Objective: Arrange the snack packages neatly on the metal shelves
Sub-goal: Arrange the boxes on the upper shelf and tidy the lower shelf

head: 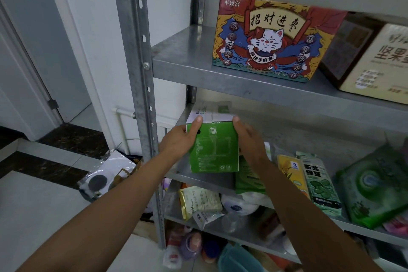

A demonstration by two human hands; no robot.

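My left hand and right hand grip the green-and-white cardboard box by its sides, at the grey metal shelf's left front edge. I see bare shelf behind it.

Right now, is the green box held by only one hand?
No, the left hand and the right hand both grip the green box.

Leaving bare room on the left of the upper grey galvanised metal shelf, beside the colourful cat-printed cardboard box. Filling the left end of the middle shelf: a green and white carton. Crowding the right: overlapping green and yellow flat snack packets. Perhaps lying open behind them, though dim.
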